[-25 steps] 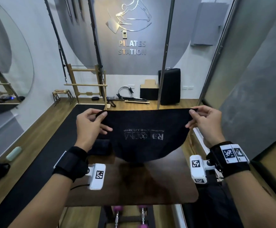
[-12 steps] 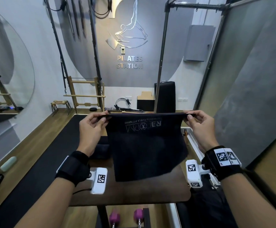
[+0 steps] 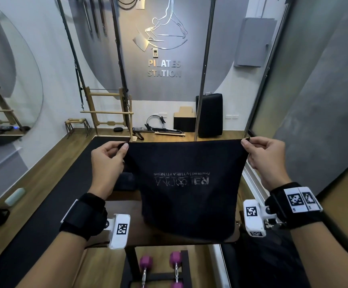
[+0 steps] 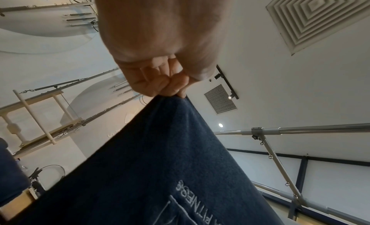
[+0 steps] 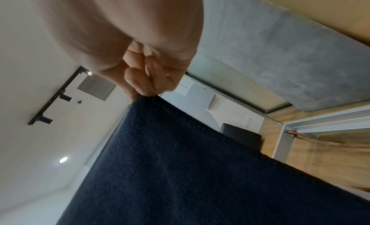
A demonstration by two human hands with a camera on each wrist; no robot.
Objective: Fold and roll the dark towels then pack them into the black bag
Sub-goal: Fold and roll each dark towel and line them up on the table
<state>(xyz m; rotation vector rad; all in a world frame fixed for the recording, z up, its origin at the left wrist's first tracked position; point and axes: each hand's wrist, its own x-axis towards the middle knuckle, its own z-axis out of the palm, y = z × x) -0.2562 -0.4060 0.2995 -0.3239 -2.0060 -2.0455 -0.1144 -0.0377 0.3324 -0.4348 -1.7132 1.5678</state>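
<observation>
Two hands, left hand (image 3: 106, 163) and right hand (image 3: 266, 159), pinch the dark towel's (image 3: 187, 183) top corners, hanging it above the bench (image 3: 169, 239).

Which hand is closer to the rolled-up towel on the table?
Left. The left hand pinches the hanging towel just above the rolled towel; the right hand holds the far corner.

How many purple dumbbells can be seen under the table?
2. One purple dumbbell stands left, the other dumbbell right, on a rack below the table. More may be hidden.
</observation>
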